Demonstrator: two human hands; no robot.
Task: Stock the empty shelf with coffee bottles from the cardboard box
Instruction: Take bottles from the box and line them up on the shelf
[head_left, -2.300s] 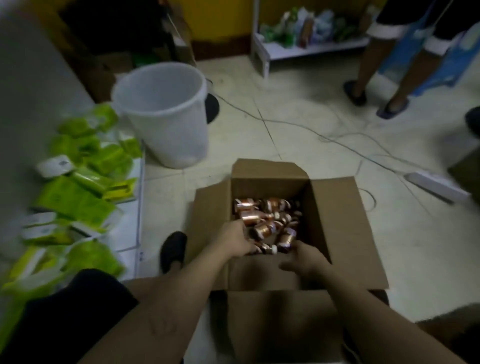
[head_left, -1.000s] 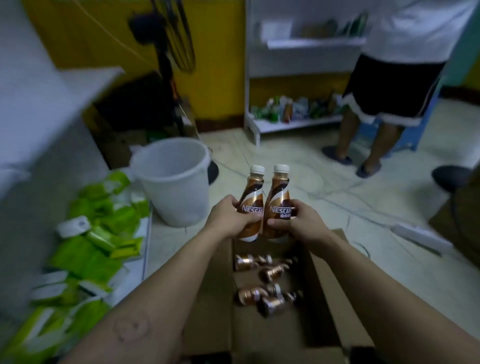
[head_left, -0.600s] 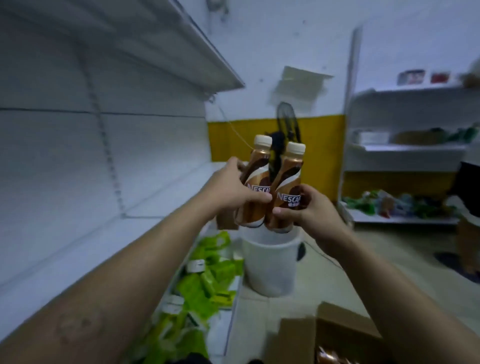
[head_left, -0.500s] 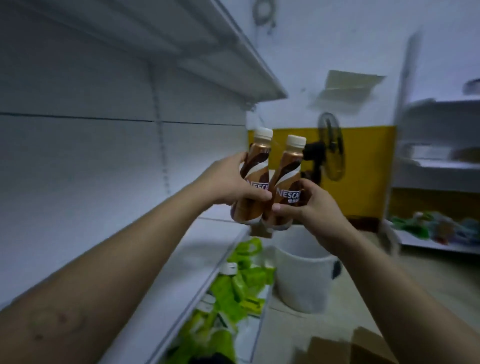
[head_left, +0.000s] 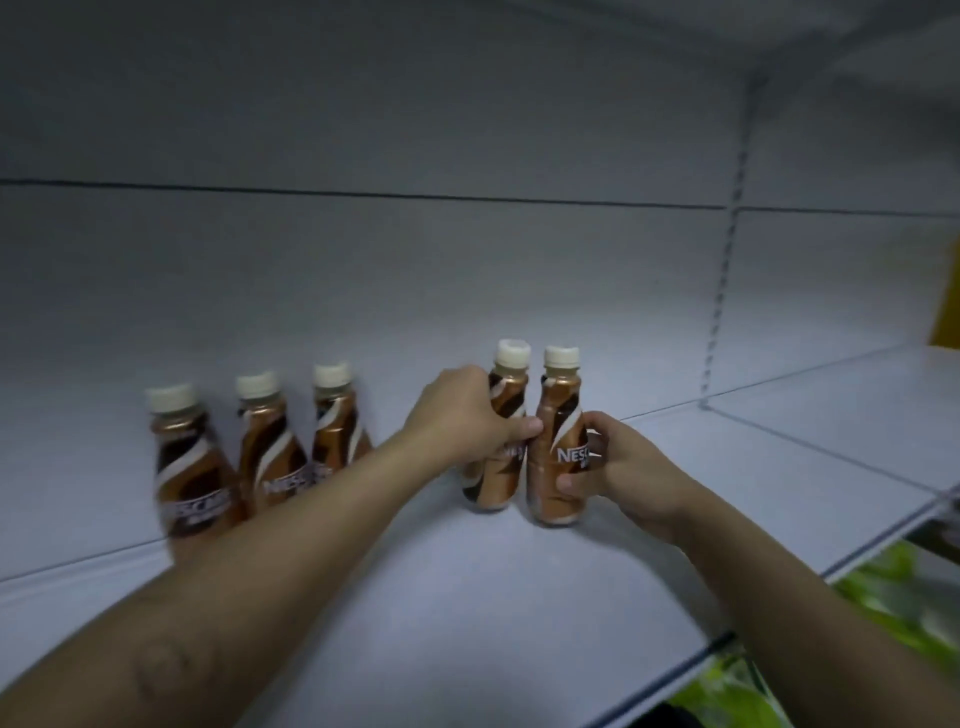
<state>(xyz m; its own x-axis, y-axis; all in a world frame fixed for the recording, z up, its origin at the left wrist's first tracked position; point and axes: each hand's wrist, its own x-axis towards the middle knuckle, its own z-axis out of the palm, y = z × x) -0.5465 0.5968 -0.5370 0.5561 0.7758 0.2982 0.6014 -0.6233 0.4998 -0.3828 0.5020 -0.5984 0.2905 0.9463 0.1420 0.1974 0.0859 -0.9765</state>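
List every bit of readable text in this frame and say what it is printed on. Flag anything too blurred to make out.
"NESC", cut off by the right hand: label of the right held coffee bottle.
"NESC", blurred: label of the leftmost coffee bottle standing on the shelf.
"NES", blurred: label of the second standing bottle.
Label of the bottle in the left hand: covered, unreadable.
Smaller print under the brand names: too blurred to read.

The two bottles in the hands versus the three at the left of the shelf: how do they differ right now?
The pair, left-hand bottle and right-hand bottle, is gripped by the left hand and right hand; the three shelf bottles stand free. The pair sits further right on the shelf, apart from the trio. The trio looks blurrier. All share white caps and brown labels, upright.
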